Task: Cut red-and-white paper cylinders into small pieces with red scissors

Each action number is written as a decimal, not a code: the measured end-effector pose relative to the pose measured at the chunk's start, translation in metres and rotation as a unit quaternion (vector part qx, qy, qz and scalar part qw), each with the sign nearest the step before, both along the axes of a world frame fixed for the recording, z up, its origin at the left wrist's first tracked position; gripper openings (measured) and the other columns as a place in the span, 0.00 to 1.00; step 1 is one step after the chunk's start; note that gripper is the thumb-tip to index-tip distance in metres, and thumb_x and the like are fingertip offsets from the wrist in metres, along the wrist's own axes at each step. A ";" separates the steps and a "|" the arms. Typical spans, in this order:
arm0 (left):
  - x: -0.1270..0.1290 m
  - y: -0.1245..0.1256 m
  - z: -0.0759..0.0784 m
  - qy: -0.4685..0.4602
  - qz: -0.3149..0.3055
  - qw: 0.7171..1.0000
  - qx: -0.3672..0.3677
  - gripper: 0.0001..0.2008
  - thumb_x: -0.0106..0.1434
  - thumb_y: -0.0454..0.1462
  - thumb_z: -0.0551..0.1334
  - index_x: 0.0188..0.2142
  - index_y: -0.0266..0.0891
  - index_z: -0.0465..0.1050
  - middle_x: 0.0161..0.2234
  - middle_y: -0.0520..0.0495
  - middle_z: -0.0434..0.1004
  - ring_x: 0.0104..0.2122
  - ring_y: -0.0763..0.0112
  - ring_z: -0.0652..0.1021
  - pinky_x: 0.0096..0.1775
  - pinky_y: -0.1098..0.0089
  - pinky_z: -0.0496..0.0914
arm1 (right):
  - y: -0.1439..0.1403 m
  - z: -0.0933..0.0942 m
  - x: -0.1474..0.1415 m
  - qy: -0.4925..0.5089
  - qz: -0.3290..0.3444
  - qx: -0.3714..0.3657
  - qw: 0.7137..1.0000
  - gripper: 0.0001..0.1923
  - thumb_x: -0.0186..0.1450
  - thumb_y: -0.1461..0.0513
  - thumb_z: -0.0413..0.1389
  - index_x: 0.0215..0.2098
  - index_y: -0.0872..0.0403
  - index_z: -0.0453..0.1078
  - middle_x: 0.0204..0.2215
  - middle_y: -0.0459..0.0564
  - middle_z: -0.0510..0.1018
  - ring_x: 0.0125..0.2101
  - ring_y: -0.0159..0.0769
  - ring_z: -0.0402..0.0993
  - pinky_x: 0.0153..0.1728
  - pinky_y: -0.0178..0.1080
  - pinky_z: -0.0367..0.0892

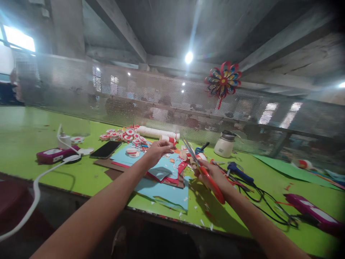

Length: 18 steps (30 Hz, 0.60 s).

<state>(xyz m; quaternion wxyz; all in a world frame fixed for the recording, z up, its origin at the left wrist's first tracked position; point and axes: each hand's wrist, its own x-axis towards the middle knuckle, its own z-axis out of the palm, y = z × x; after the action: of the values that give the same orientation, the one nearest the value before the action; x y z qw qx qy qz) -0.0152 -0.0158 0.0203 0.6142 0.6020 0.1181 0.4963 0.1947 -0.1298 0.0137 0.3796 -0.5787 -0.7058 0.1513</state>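
1. Far to the left of the blue paper sheets [164, 180], a magenta box [55, 154] lies on the green table [24, 140], with a white charger [64, 139] standing just behind it and a white cable [35, 187] running off the near table edge.
2. A black phone [105, 149] lies flat just left of the sheets, screen up.
3. Behind the sheets' left end you have a cluster of red-and-white paper discs [121, 135], and a white roll [157, 132] lies just behind their middle.
4. Your left hand [157, 151] hovers above the sheets' back edge, its fingers pinched together on a small red-and-white paper piece [170, 139].
5. The blue sheets are stacked over red and brown ones at the near table edge, between your two forearms, with white snippets scattered round them.
6. Your right hand [212, 176] sits just right of the sheets, closed around the red handles of the scissors [202, 169]; their blades are slightly parted and point up and back toward the paper piece.
7. Right of the sheets, beyond your right hand, a blue-handled tool [239, 173] lies among black cables [266, 201], and a white kettle [225, 144] stands farther back.
8. Farther right lie a green sheet [285, 167] and a second magenta box [312, 212].
9. Above and behind the kettle, a coloured paper pinwheel [223, 81] hangs on the mesh screen [151, 97].
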 end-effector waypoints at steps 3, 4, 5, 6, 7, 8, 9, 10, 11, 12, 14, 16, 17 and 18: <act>0.001 -0.002 0.001 -0.018 -0.008 1.000 -0.003 0.07 0.50 0.36 0.66 0.25 0.32 0.71 0.31 0.44 0.76 0.37 0.67 0.74 0.43 0.64 0.65 | -0.001 0.000 -0.012 -0.007 0.005 -0.002 1.000 0.22 0.52 0.60 0.55 0.45 0.58 0.69 0.27 0.48 0.75 0.27 0.37 0.70 0.28 0.36 0.64; 0.001 -0.002 0.001 -0.023 -0.013 1.000 -0.003 0.07 0.50 0.36 0.66 0.25 0.32 0.71 0.30 0.44 0.76 0.38 0.67 0.74 0.44 0.64 0.65 | -0.001 0.000 -0.015 -0.021 -0.013 -0.002 1.000 0.22 0.53 0.58 0.55 0.45 0.58 0.69 0.27 0.49 0.75 0.27 0.37 0.70 0.28 0.36 0.65; 0.001 -0.001 0.000 -0.027 -0.017 0.999 -0.004 0.07 0.50 0.35 0.66 0.25 0.32 0.71 0.30 0.44 0.76 0.38 0.67 0.75 0.44 0.64 0.64 | -0.001 -0.001 -0.017 -0.035 -0.033 -0.001 0.999 0.22 0.54 0.56 0.55 0.45 0.58 0.69 0.28 0.50 0.75 0.27 0.38 0.71 0.29 0.37 0.65; 0.001 0.000 0.000 -0.032 -0.018 0.999 -0.005 0.07 0.49 0.35 0.66 0.24 0.32 0.71 0.29 0.45 0.75 0.37 0.67 0.75 0.45 0.64 0.64 | -0.001 -0.001 -0.019 -0.047 -0.051 0.002 0.998 0.22 0.55 0.54 0.55 0.44 0.58 0.69 0.28 0.50 0.75 0.28 0.38 0.71 0.29 0.37 0.65; 0.002 0.001 0.000 -0.035 -0.018 0.999 -0.006 0.06 0.49 0.34 0.66 0.24 0.32 0.71 0.28 0.46 0.74 0.36 0.68 0.75 0.45 0.64 0.64 | 0.000 -0.002 -0.019 -0.056 -0.060 0.005 0.997 0.24 0.56 0.52 0.54 0.45 0.59 0.69 0.27 0.50 0.75 0.27 0.38 0.71 0.29 0.37 0.65; 0.002 0.002 -0.001 -0.036 -0.016 0.999 -0.007 0.06 0.49 0.34 0.66 0.23 0.32 0.71 0.26 0.47 0.73 0.35 0.68 0.75 0.44 0.64 0.64 | 0.000 -0.003 -0.019 -0.062 -0.063 0.010 0.996 0.25 0.56 0.51 0.54 0.45 0.59 0.69 0.27 0.50 0.75 0.27 0.38 0.70 0.29 0.37 0.65; 0.002 0.002 -0.002 -0.036 -0.015 0.999 -0.008 0.06 0.48 0.34 0.66 0.23 0.32 0.71 0.26 0.48 0.73 0.33 0.70 0.75 0.44 0.64 0.64 | 0.000 -0.003 -0.019 -0.066 -0.061 0.016 0.996 0.26 0.57 0.50 0.53 0.46 0.59 0.69 0.25 0.49 0.75 0.26 0.38 0.70 0.28 0.37 0.65; 0.002 0.003 -0.002 -0.035 -0.016 0.999 -0.008 0.06 0.48 0.33 0.66 0.23 0.32 0.72 0.25 0.49 0.72 0.32 0.71 0.75 0.44 0.65 0.64 | 0.001 -0.004 -0.019 -0.068 -0.055 0.020 0.996 0.27 0.57 0.49 0.52 0.46 0.59 0.69 0.24 0.49 0.74 0.25 0.37 0.70 0.28 0.36 0.65; 0.003 0.003 -0.003 -0.036 -0.021 0.999 -0.006 0.05 0.48 0.33 0.66 0.23 0.32 0.72 0.26 0.49 0.72 0.32 0.71 0.74 0.44 0.65 0.65 | 0.000 -0.004 -0.019 -0.072 -0.048 0.021 0.996 0.26 0.57 0.49 0.52 0.46 0.59 0.69 0.24 0.48 0.74 0.25 0.37 0.69 0.28 0.36 0.65; 0.003 0.003 -0.003 -0.038 -0.029 0.999 -0.004 0.05 0.48 0.33 0.66 0.23 0.32 0.72 0.26 0.49 0.72 0.31 0.72 0.74 0.44 0.65 0.65 | 0.000 -0.004 -0.019 -0.078 -0.043 0.020 0.996 0.26 0.57 0.49 0.52 0.46 0.58 0.69 0.23 0.47 0.74 0.24 0.37 0.69 0.28 0.36 0.65; 0.004 0.002 -0.003 -0.045 -0.043 0.998 -0.001 0.05 0.49 0.32 0.66 0.22 0.32 0.72 0.27 0.49 0.72 0.32 0.72 0.74 0.44 0.65 0.65 | -0.002 -0.004 -0.021 -0.084 -0.042 0.016 0.995 0.26 0.57 0.49 0.53 0.46 0.58 0.70 0.23 0.47 0.74 0.24 0.37 0.69 0.28 0.37 0.65; 0.006 0.000 -0.002 -0.050 -0.047 0.998 -0.005 0.05 0.47 0.32 0.66 0.21 0.32 0.71 0.27 0.48 0.73 0.32 0.71 0.74 0.44 0.64 0.65 | -0.003 -0.003 -0.023 -0.079 -0.042 0.010 0.996 0.26 0.57 0.50 0.53 0.47 0.58 0.69 0.23 0.47 0.75 0.25 0.38 0.69 0.27 0.37 0.64; 0.006 -0.001 -0.002 -0.050 -0.045 0.998 -0.009 0.05 0.47 0.32 0.67 0.21 0.32 0.71 0.27 0.47 0.73 0.32 0.70 0.74 0.44 0.63 0.65 | -0.004 -0.002 -0.023 -0.074 -0.040 0.008 0.996 0.26 0.57 0.50 0.53 0.47 0.58 0.70 0.23 0.48 0.75 0.25 0.38 0.70 0.27 0.37 0.64; 0.007 -0.002 -0.001 -0.049 -0.043 0.998 -0.015 0.05 0.46 0.32 0.67 0.21 0.32 0.71 0.27 0.47 0.74 0.32 0.70 0.74 0.44 0.62 0.65 | -0.005 -0.002 -0.024 -0.069 -0.037 0.007 0.997 0.26 0.58 0.50 0.52 0.47 0.59 0.70 0.23 0.48 0.75 0.26 0.39 0.70 0.28 0.37 0.65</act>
<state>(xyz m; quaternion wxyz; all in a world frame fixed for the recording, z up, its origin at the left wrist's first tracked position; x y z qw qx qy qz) -0.0085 -0.0175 0.0191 0.6487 0.5725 0.0692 0.4966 0.1708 -0.1348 0.0122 0.3397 -0.6106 -0.7094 0.0921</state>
